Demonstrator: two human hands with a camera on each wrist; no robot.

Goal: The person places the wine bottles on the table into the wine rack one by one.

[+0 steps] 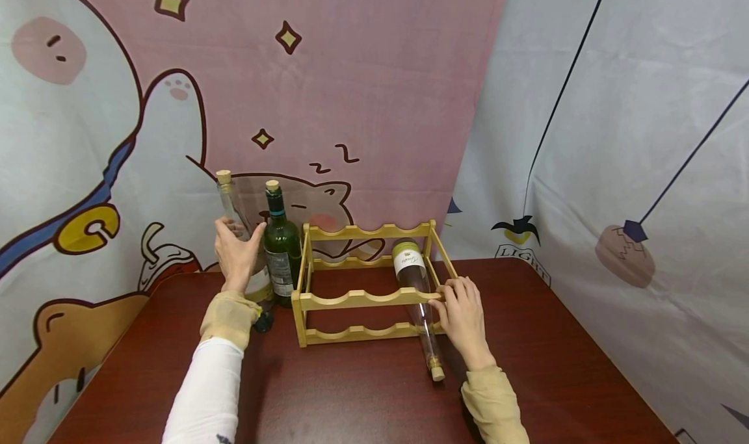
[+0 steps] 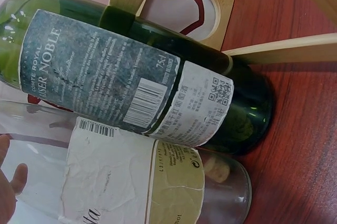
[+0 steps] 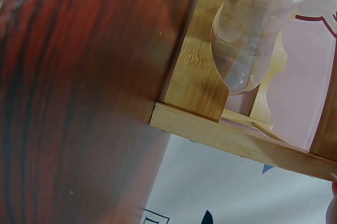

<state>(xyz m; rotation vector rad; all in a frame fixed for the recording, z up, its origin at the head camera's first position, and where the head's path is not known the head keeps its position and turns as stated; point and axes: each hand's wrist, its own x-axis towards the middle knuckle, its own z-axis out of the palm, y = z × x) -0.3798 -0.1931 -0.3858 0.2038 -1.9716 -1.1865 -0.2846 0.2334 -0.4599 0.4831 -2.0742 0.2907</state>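
My left hand (image 1: 235,252) is round the upper body of a clear glass bottle (image 1: 257,287), its thumb on the side facing a green wine bottle (image 1: 283,249). Both bottles stand corked at the rack's left end; paper labels show in the left wrist view on the clear bottle (image 2: 121,176) and the green bottle (image 2: 100,71). With my right hand (image 1: 465,314) I grip the front right corner of the wooden wine rack (image 1: 357,299). Another clear bottle (image 1: 414,276) lies in the rack's rightmost upper slot, its corked neck pointing toward me.
The rack's scalloped rails (image 1: 374,231) form two tiers on a dark red-brown table (image 1: 351,392). Behind the table hangs a printed cartoon cloth (image 1: 363,93). The right wrist view shows the rack's end post (image 3: 237,142) beside the table surface (image 3: 79,103).
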